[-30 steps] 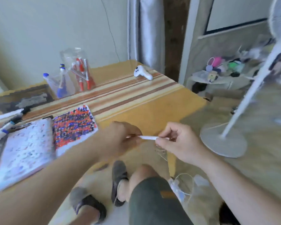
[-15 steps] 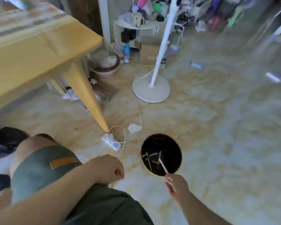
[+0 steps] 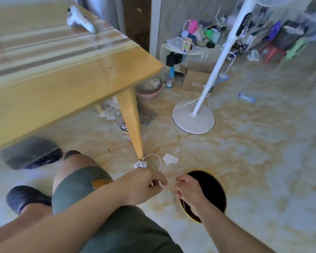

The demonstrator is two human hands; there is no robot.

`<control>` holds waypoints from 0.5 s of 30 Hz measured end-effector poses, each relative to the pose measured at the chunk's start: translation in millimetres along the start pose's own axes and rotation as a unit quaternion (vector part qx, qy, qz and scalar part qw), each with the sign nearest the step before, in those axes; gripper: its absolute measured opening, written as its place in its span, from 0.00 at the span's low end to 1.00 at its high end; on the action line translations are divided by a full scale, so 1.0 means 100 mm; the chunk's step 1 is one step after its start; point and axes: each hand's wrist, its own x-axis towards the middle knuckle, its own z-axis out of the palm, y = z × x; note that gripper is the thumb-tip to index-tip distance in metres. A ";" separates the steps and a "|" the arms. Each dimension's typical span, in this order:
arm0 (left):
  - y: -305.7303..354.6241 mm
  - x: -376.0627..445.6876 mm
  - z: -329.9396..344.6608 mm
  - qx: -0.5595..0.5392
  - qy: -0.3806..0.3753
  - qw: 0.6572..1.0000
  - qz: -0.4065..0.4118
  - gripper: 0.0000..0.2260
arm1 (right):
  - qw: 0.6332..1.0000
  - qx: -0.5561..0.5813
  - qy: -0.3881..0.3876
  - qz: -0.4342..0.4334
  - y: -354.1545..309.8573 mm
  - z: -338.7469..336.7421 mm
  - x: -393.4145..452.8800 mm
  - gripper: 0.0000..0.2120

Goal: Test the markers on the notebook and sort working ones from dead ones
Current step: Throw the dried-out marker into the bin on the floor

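A round black bin (image 3: pixel 212 189) with a gold rim stands on the floor at my right. My right hand (image 3: pixel 189 193) hangs over the bin's left rim, fingers loosely curled, with no marker visible in it. My left hand (image 3: pixel 144 186) is just to its left above my knee, and its curled fingers pinch a small reddish piece that looks like a marker cap (image 3: pixel 151 183). The two hands are a few centimetres apart. The notebook and the other markers are out of view. Blur hides the bin's contents.
The yellow table (image 3: pixel 84 75) fills the upper left, its leg (image 3: pixel 133 128) coming down near my left hand. A white controller (image 3: pixel 80 20) lies on it. A white fan base (image 3: pixel 193 118), its cable, a power strip (image 3: pixel 140 164) and scraps of paper lie on the tiled floor.
Half a second ago my right hand held a white marker over the bin; now that marker is gone from it. My right hand has moved left to meet my left hand.
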 end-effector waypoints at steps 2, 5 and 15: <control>0.01 -0.22 -0.42 -0.024 0.055 0.998 0.010 0.09 | 0.996 -0.019 -0.034 -0.082 -0.48 0.29 -0.14 0.08; 0.02 -0.77 -1.21 -0.031 0.145 0.988 0.040 0.07 | 0.965 -0.048 -0.092 -0.239 -1.35 0.72 -0.52 0.09; -1.42 -2.74 -3.00 0.039 0.424 0.896 -0.127 0.05 | 0.781 -0.107 -0.249 -0.562 -3.71 2.75 -1.65 0.11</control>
